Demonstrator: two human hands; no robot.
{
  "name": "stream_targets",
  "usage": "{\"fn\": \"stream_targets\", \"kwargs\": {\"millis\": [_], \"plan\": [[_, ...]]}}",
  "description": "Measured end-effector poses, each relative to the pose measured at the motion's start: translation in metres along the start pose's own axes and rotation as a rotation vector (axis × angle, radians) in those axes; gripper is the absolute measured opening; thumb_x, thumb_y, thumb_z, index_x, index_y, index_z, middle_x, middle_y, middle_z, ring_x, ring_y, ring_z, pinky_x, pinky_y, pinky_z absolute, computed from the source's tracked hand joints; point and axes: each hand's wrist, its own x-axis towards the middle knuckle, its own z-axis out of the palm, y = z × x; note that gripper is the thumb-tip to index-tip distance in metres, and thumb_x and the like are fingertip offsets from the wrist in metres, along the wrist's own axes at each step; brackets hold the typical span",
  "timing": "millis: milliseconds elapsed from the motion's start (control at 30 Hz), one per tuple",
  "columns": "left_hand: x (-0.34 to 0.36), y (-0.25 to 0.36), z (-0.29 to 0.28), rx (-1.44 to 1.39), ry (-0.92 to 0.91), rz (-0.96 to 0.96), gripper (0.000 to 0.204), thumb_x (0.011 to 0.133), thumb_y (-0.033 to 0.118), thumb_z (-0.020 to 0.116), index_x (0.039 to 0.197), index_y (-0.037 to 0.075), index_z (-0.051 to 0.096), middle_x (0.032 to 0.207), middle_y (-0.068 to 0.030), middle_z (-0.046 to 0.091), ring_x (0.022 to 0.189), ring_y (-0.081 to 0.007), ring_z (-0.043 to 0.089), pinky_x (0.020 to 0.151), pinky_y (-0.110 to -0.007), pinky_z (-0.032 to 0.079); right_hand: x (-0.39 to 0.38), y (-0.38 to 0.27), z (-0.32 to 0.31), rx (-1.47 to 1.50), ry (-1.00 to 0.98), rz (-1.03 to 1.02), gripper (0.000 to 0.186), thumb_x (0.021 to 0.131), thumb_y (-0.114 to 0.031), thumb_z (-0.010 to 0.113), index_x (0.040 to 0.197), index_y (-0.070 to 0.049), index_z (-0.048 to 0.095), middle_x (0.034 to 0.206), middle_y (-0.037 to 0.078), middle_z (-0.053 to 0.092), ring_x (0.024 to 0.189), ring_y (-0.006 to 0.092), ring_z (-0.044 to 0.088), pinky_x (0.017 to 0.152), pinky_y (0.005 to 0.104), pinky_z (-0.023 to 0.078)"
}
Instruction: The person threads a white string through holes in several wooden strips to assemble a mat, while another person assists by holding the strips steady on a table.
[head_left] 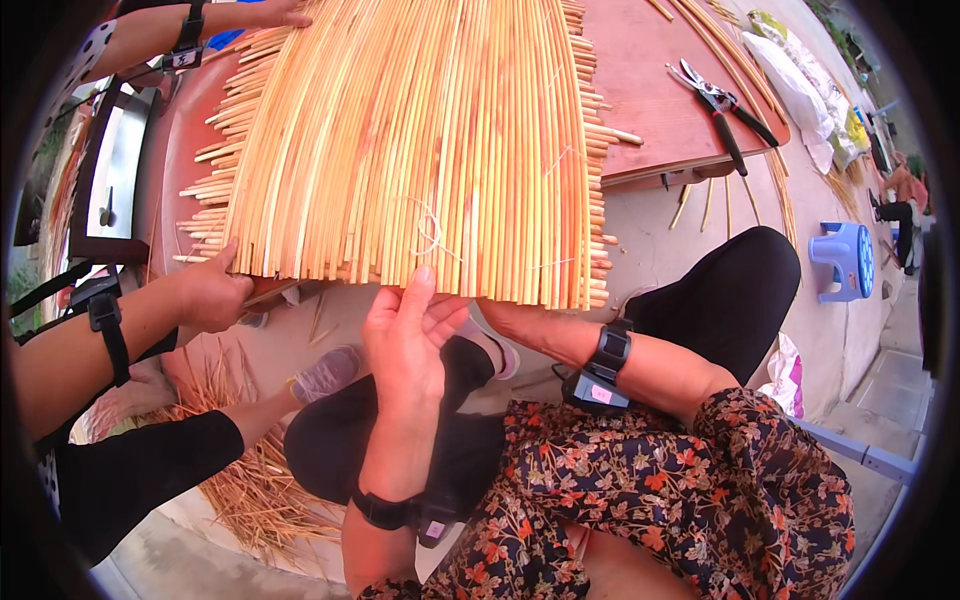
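A mat of straw-coloured stalks [410,150], laid side by side, spans the middle of the head view, its near edge hanging past the table. My left hand [405,335] grips that edge, thumb on top and fingers curled underneath. Close above the thumb, a loop of pale thread [430,235] lies on the stalks. My right forearm [545,335] reaches under the mat, which hides the right hand and its fingers. At the mat's near left corner, a co-worker's hand [215,290] holds the edge. Another hand of a co-worker [280,12] rests by the far left side.
On the reddish table [650,90], pruning shears [722,110] lie right of the mat, beside long loose stalks [735,55]. A blue plastic stool [842,262] and white sacks [795,95] stand on the right. Loose straw [265,490] is heaped on the floor at lower left.
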Motion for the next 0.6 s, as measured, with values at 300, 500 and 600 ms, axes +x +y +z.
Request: {"fn": "stream_targets", "kwargs": {"millis": [300, 500, 600], "plan": [[-0.005, 0.003, 0.004, -0.027, -0.005, -0.074, 0.022, 0.089, 0.019, 0.063, 0.099, 0.001, 0.055, 0.087, -0.0143, 0.066, 0.072, -0.0223, 0.068, 0.064, -0.03, 0.057, -0.02, 0.004, -0.023, 0.251, -0.001, 0.163, 0.013, 0.095, -0.014, 0.052, 0.098, -0.004, 0.058, 0.09, -0.001, 0.058, 0.087, 0.0088, 0.053, 0.078, 0.0234, 0.045], [-0.003, 0.004, 0.005, -0.041, -0.031, -0.084, 0.022, 0.089, 0.018, 0.063, 0.098, 0.0, 0.056, 0.087, -0.0134, 0.066, 0.073, -0.0222, 0.068, 0.065, -0.032, 0.057, -0.02, 0.001, -0.031, 0.343, -0.011, 0.185, 0.013, 0.095, -0.015, 0.052, 0.099, -0.004, 0.058, 0.091, -0.001, 0.058, 0.088, 0.0092, 0.053, 0.078, 0.0237, 0.045], [-0.002, 0.002, 0.005, -0.044, -0.039, -0.078, 0.023, 0.089, 0.018, 0.063, 0.097, -0.001, 0.055, 0.087, -0.0125, 0.065, 0.074, -0.0219, 0.067, 0.066, -0.032, 0.057, -0.019, 0.003, -0.032, 0.373, -0.023, 0.193, 0.013, 0.095, -0.015, 0.052, 0.1, -0.004, 0.058, 0.092, -0.001, 0.058, 0.088, 0.0094, 0.053, 0.078, 0.0238, 0.045]]}}
